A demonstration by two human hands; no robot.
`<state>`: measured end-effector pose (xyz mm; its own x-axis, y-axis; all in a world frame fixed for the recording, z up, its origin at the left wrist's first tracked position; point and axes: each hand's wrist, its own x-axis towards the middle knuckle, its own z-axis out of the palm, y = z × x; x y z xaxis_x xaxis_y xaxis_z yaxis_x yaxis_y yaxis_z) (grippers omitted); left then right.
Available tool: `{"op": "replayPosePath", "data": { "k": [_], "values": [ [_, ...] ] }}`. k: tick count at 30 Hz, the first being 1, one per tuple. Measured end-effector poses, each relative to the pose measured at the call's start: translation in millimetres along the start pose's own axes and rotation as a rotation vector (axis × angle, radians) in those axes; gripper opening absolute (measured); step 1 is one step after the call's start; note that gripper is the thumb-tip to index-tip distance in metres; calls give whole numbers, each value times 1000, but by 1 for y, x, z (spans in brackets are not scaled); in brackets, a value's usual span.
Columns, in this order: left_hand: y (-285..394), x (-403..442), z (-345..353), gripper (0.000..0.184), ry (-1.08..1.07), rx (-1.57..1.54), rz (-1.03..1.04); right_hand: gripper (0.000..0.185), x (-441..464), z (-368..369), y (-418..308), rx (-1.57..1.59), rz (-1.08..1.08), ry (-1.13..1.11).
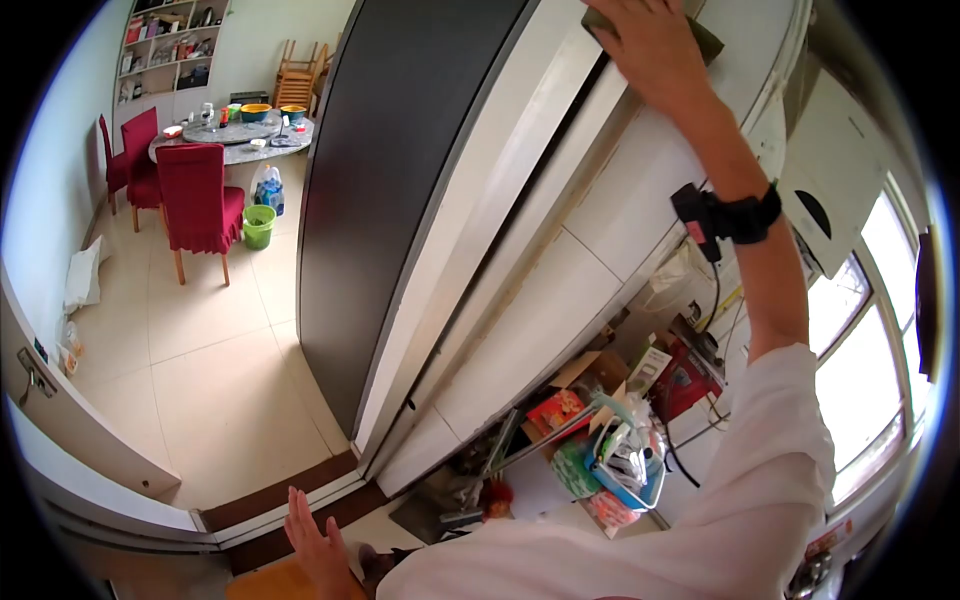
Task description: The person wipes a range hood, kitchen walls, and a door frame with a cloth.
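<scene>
My right hand (655, 45) is raised at the top of the view, fingers pressed over a dark greenish cloth or pad (705, 42) against the top of the white door frame (480, 200). A black device is strapped round that wrist. Low in the view, my left hand (318, 545) hangs near the doorway's threshold (290, 500), fingers extended and nothing in it. Beside the frame stands a dark grey door panel (400, 150).
Through the doorway are red chairs (195, 195), a round table (240, 153) with bowls, and a green bin (259, 228). Boxes (557, 411) and a blue basket (640, 490) lie at lower right, near a window (865, 350).
</scene>
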<state>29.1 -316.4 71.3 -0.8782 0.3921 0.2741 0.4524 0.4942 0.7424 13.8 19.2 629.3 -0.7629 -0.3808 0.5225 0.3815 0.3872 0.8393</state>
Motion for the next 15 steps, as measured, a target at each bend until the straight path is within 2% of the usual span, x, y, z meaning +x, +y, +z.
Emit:
{"op": "replayPosePath", "data": {
  "k": [1, 3, 4, 5, 6, 8, 9, 11, 13, 14, 15],
  "values": [
    [1, 2, 2, 63, 0, -7, 20, 34, -1, 2, -11, -16, 12, -54],
    [-2, 3, 7, 60, 8, -4, 39, 39, -24, 16, -56, 55, -142, -304],
    [-3, 3, 8, 57, 15, -5, 56, 40, -57, 44, -86, 135, -237, -126],
    [-4, 2, 7, 57, 8, -7, 58, 29, -72, 29, -123, 55, -324, -288],
    [-5, 0, 5, 57, 12, -20, 61, 31, -100, 39, -152, 122, -393, -287],
    [-10, -8, 1, 56, 4, -33, 34, 29, -146, 48, -211, 442, -396, -330],
    [-16, -13, -1, 55, -14, -26, 6, 29, -156, 47, -222, 478, -406, -339],
    [-19, -22, -9, 56, -5, -5, -21, 29, -183, 41, -243, 488, -571, -447],
    [-41, -38, -8, 56, -3, 39, -47, 29, -172, 40, -230, 678, -370, -510],
    [-47, -40, -9, 55, 38, 39, -23, 31, -172, 49, -220, 652, -306, -288],
    [-45, -41, -15, 55, 61, 5, -37, 40, -159, 49, -201, 627, -282, -252]
  ]
}}
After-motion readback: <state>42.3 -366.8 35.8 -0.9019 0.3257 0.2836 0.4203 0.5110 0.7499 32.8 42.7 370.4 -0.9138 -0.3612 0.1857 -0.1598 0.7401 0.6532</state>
